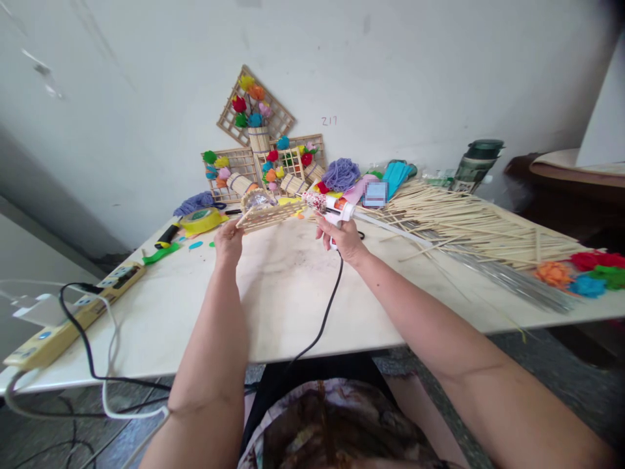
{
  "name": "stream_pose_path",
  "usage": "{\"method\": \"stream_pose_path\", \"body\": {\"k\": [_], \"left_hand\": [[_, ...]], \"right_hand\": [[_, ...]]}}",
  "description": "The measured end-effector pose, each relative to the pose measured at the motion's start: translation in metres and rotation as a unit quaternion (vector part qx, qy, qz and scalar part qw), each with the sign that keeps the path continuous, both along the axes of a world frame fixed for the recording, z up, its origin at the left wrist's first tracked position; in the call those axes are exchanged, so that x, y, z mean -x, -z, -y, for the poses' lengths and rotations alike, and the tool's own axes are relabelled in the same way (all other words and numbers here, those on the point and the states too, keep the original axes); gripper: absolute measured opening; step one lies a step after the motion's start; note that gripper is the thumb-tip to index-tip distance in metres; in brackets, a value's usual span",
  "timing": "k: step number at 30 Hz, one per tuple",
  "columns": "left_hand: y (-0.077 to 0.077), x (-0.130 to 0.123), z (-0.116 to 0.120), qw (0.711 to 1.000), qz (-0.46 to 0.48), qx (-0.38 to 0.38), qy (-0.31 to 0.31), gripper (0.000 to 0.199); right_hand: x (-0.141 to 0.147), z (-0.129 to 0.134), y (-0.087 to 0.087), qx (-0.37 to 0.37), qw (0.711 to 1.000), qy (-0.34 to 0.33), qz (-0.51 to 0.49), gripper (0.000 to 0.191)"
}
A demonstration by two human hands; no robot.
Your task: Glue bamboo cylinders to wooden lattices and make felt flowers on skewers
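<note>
My left hand (228,242) is closed on the near left end of a lattice of thin wooden sticks (273,217), held tilted just above the table. In my right hand (346,241) is a white hot glue gun (342,207) with a speckled red-and-white front, its nozzle pointing left over the lattice's right end. A long, pale glue stick (390,226) appears to run out of the gun's back. Its black cord (325,316) hangs over the table's front edge. Whether the nozzle touches the lattice I cannot tell.
Stick lattices with coloured flowers (256,104) lean on the wall. Purple yarn (340,174), loose wooden sticks (469,218), clear rods (517,280) and a dark green bottle (474,166) lie or stand rightward. Yellow tape (200,221), a black-handled tool (167,236) and a power strip (78,322) are left.
</note>
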State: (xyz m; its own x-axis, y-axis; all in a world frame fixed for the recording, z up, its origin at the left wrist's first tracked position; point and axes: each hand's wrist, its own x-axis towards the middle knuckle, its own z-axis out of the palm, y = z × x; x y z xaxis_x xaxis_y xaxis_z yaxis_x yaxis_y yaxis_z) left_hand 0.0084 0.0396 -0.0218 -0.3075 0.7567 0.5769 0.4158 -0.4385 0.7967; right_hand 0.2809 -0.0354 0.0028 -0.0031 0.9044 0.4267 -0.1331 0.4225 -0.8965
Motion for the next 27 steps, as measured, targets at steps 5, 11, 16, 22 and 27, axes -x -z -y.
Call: {"method": "stream_pose_path", "body": {"k": [5,11,16,22,27], "left_hand": [[0.001,-0.002,0.001,1.0,0.026,0.001,0.003,0.018],[0.005,-0.002,-0.002,0.999,0.036,0.002,0.004,0.022],[0.007,-0.003,-0.003,0.999,0.037,0.004,0.014,0.024],[0.012,-0.001,-0.005,1.0,-0.016,0.002,0.012,0.024],[0.016,0.003,-0.01,0.999,-0.033,-0.003,0.004,0.023]], "right_hand": [[0.001,-0.001,0.003,0.021,0.999,-0.032,0.03,0.038],[0.001,0.0,0.004,0.006,0.998,-0.051,0.039,0.032],[0.003,0.004,0.002,-0.011,0.997,-0.047,0.058,0.033],[0.005,0.0,0.009,-0.03,0.995,-0.055,0.076,0.032],[0.007,0.0,0.011,-0.017,0.994,-0.025,0.101,0.033]]}}
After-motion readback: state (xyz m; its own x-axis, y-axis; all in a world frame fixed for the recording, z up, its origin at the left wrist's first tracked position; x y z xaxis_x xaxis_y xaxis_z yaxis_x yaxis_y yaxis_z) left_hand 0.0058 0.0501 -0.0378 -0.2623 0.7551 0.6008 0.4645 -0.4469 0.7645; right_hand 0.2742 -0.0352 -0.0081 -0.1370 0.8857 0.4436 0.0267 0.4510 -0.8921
